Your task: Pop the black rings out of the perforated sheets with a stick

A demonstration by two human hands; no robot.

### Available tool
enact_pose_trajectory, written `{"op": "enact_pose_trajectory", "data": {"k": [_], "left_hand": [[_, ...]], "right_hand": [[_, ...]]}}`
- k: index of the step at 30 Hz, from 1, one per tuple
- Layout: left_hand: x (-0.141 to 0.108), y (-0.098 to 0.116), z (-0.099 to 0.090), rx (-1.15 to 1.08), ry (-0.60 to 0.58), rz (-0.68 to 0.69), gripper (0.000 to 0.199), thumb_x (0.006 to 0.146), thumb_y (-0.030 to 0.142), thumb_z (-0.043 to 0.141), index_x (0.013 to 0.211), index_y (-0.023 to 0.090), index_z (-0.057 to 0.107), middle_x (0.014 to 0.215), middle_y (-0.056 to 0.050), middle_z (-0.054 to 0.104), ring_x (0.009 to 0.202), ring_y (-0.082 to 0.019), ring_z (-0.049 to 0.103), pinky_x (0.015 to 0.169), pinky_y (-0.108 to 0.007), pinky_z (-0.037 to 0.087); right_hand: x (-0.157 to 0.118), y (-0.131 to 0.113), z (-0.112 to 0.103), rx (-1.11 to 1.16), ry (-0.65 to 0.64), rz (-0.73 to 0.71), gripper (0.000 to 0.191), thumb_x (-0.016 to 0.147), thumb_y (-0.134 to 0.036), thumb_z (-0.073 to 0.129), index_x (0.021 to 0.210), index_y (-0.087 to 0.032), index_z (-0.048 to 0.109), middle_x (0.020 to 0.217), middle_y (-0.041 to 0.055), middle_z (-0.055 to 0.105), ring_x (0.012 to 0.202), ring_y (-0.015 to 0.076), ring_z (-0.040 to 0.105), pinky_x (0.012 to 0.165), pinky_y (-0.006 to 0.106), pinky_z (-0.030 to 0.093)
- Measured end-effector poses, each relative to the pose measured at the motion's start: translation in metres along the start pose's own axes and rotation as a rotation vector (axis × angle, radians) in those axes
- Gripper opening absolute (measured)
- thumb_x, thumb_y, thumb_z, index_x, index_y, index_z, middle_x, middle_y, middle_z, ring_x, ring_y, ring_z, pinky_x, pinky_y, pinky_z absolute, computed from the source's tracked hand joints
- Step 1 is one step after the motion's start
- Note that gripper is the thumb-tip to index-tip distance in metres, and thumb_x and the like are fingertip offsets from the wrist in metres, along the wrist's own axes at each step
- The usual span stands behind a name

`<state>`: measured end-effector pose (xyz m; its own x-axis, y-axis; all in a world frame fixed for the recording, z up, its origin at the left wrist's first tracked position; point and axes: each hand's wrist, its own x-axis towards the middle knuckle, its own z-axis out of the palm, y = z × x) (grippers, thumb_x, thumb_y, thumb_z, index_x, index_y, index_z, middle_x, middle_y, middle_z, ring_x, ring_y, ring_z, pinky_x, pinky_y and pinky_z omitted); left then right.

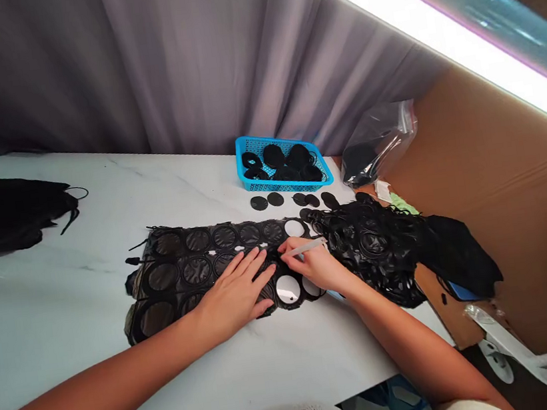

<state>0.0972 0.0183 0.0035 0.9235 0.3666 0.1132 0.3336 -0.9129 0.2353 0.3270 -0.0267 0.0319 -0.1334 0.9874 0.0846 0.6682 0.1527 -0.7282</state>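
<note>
A black sheet [200,263] with rows of round, ring-edged circles lies flat on the white table [202,389]. My left hand [237,294] rests palm down on it with the fingers spread. Pinched in my right hand [314,263] is a slim pale stick-like tool [305,248], its tip hidden near my fingertips over the sheet. Just below that hand, one circle holds a shiny white disc [288,289]. Another white circle [294,228] shows above it. To the right, a heap of crumpled black strips and ring pieces [372,246] meets the sheet's end.
Behind the sheet stands a blue basket [287,186] of black discs. Loose black discs [259,203] lie before it. A clear plastic bag [378,141] leans by the cardboard wall [509,154]. Black cloth [12,211] lies far left. A bright lamp tube [432,29] crosses overhead.
</note>
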Motion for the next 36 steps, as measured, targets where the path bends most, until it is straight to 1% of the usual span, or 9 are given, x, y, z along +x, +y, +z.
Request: {"op": "enact_pose_trajectory", "data": {"k": [5,14,17,22,24,26,29,32,36], "left_hand": [[-0.001,-0.009,0.012,0.003,0.044,0.01,0.059,0.092,0.044,0.062,0.145,0.025,0.044,0.159,-0.013,0.029,0.147,-0.032,0.024,0.118,-0.05,0.022],[-0.002,-0.008,0.009,-0.036,0.03,0.011,0.052,0.095,0.044,0.056,0.143,0.026,0.046,0.16,-0.011,0.027,0.148,-0.033,0.022,0.119,-0.051,0.02],[-0.002,-0.008,0.011,-0.03,0.04,0.011,0.052,0.095,0.045,0.056,0.143,0.026,0.046,0.16,-0.01,0.026,0.148,-0.032,0.022,0.119,-0.051,0.019],[-0.003,-0.008,0.014,-0.031,0.036,0.011,0.058,0.093,0.043,0.061,0.145,0.026,0.043,0.161,-0.012,0.025,0.148,-0.033,0.02,0.119,-0.05,0.018],[-0.004,-0.008,0.012,-0.035,0.033,0.005,0.055,0.094,0.042,0.06,0.144,0.026,0.045,0.16,-0.011,0.027,0.148,-0.033,0.021,0.119,-0.05,0.018],[-0.005,-0.008,0.009,-0.043,0.034,0.003,0.053,0.095,0.043,0.058,0.143,0.028,0.046,0.16,-0.01,0.028,0.148,-0.032,0.022,0.119,-0.05,0.019],[-0.002,-0.008,0.0,-0.039,0.008,0.012,0.052,0.094,0.046,0.058,0.142,0.029,0.047,0.158,-0.009,0.032,0.147,-0.033,0.025,0.118,-0.049,0.023],[0.011,-0.011,-0.009,0.006,-0.015,0.005,0.05,0.093,0.047,0.058,0.138,0.025,0.051,0.154,-0.011,0.04,0.143,-0.031,0.034,0.117,-0.047,0.024],[0.03,-0.022,-0.008,0.092,0.021,-0.058,0.055,0.095,0.045,0.057,0.14,0.015,0.048,0.153,-0.017,0.039,0.144,-0.03,0.033,0.118,-0.044,0.025]], "right_hand": [[0.002,0.004,-0.001,0.127,-0.082,-0.015,0.021,0.09,-0.02,0.056,0.07,-0.02,0.048,0.102,0.0051,0.061,0.092,0.0174,0.057,0.082,0.032,0.045],[0.003,0.005,-0.004,0.098,-0.115,-0.032,0.021,0.091,-0.019,0.056,0.07,-0.02,0.052,0.103,0.0055,0.057,0.09,0.0176,0.056,0.081,0.033,0.046],[-0.002,-0.001,0.004,0.028,-0.091,-0.062,0.02,0.093,-0.018,0.053,0.073,-0.021,0.052,0.103,0.0062,0.057,0.09,0.0182,0.056,0.081,0.033,0.047],[-0.013,-0.004,0.019,-0.296,-0.064,-0.163,0.013,0.093,-0.012,0.045,0.089,-0.021,0.054,0.106,0.0129,0.061,0.097,0.0257,0.054,0.085,0.04,0.046],[-0.01,0.007,0.01,-0.397,0.047,-0.104,0.015,0.093,-0.012,0.042,0.086,-0.021,0.052,0.094,0.0118,0.061,0.088,0.0254,0.054,0.079,0.038,0.045],[-0.003,0.023,-0.01,-0.463,0.257,0.02,0.018,0.094,-0.015,0.04,0.08,-0.022,0.049,0.079,0.008,0.057,0.075,0.0232,0.051,0.071,0.035,0.043],[0.014,0.042,-0.04,-0.465,0.452,0.125,0.017,0.094,-0.021,0.041,0.077,-0.023,0.045,0.073,0.0042,0.054,0.066,0.0199,0.047,0.065,0.032,0.039],[0.032,0.043,-0.043,-0.324,0.37,0.075,0.018,0.094,-0.026,0.044,0.075,-0.024,0.042,0.073,0.0017,0.055,0.063,0.0176,0.047,0.062,0.029,0.037],[0.048,0.032,-0.018,-0.16,0.137,-0.033,0.02,0.093,-0.025,0.045,0.074,-0.023,0.044,0.073,-0.0003,0.055,0.066,0.0162,0.05,0.065,0.028,0.039]]}}
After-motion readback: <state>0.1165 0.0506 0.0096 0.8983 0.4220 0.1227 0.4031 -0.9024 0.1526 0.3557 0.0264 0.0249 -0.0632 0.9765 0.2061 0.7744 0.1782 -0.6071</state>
